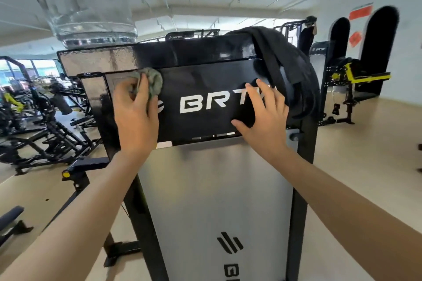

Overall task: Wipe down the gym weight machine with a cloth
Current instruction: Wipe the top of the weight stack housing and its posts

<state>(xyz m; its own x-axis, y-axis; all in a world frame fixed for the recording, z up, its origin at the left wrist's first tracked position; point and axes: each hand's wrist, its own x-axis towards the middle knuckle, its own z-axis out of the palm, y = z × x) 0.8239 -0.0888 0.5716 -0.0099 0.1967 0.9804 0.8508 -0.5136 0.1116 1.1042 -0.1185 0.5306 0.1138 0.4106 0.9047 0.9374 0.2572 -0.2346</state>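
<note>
Pressing a bunched grey-green cloth (153,81) to the upper left of the weight machine (194,52), on its glossy black panel (205,80), the left hand (134,116) grips it while the right hand (265,116) lies open and flat on the panel's right side. The job looks barely begun, with the grey lower cover (217,189) seemingly not yet wiped.

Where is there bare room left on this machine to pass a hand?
Bare: the black panel between the left hand with its grey cloth and the right hand; also the grey cover below. Crowded: the top right corner, under the draped black garment.
</note>
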